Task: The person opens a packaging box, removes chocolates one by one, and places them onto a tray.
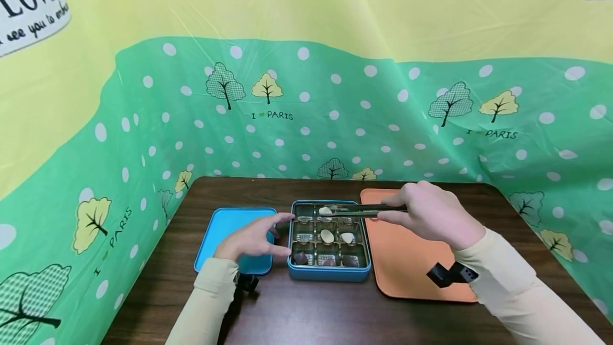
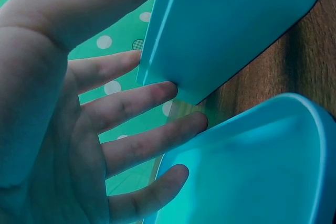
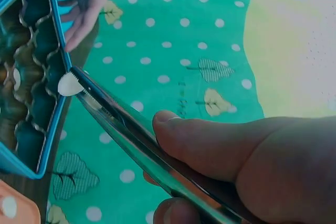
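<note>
My right hand [image 1: 428, 214] pinches metal tweezers [image 3: 134, 124] between thumb and fingers. Their tips grip a smooth white pebble [image 3: 69, 85] over the far row of a blue box [image 1: 330, 274]. The box has a divided metallic insert. Two white pebbles, one in the middle cell [image 1: 327, 236] and one to its right [image 1: 348, 238], sit in the middle row. Darker pebbles [image 1: 300, 258] lie in the near row. My left hand [image 1: 254, 238] rests against the box's left side, fingers spread and fairly straight; in the left wrist view its thumb and fingertips reach the blue wall.
Left of the box, partly under my left hand, lies a blue lid [image 1: 234, 220]. An orange tray [image 1: 407, 276] stretches beneath my right forearm; the right wrist view shows a white pebble [image 3: 9, 206] on it. A printed green and yellow cloth [image 1: 335, 100] hangs behind the wooden table [image 1: 306, 313].
</note>
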`<action>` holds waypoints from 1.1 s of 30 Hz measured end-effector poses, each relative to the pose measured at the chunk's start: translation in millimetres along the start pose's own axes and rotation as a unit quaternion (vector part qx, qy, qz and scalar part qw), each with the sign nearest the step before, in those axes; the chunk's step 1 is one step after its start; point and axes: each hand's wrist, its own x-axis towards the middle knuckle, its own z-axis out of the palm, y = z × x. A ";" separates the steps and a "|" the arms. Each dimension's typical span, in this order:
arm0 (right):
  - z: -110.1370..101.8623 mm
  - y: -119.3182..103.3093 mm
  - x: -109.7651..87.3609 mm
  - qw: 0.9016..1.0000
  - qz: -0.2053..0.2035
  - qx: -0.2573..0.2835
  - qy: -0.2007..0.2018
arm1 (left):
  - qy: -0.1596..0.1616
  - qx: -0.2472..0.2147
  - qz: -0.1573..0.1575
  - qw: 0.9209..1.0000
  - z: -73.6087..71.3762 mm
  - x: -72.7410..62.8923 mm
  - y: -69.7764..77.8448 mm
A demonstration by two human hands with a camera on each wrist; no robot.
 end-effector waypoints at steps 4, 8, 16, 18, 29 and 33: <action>-6.5 13.2 -7.3 1.000 0.023 0.012 -0.009 | 0.000 0.000 -0.002 1.000 -0.5 0.1 -0.6; -12.5 25.2 -15.1 0.999 0.041 0.009 -0.010 | -0.001 0.001 -0.002 1.000 -1.8 -0.2 1.0; -17.3 53.8 -32.3 0.996 0.087 0.006 -0.016 | -0.006 0.005 -0.004 1.000 -1.3 -0.8 3.3; -17.3 60.0 -35.1 0.995 0.093 0.005 -0.020 | -0.006 0.006 -0.006 1.000 -1.3 -1.3 3.9; -7.3 84.4 -46.3 0.994 0.104 -0.002 -0.033 | -0.009 0.004 -0.002 1.000 -2.3 -0.9 3.3; 2.2 92.4 -47.3 0.993 0.108 -0.005 -0.050 | -0.010 0.003 -0.001 1.000 -1.5 -0.5 1.9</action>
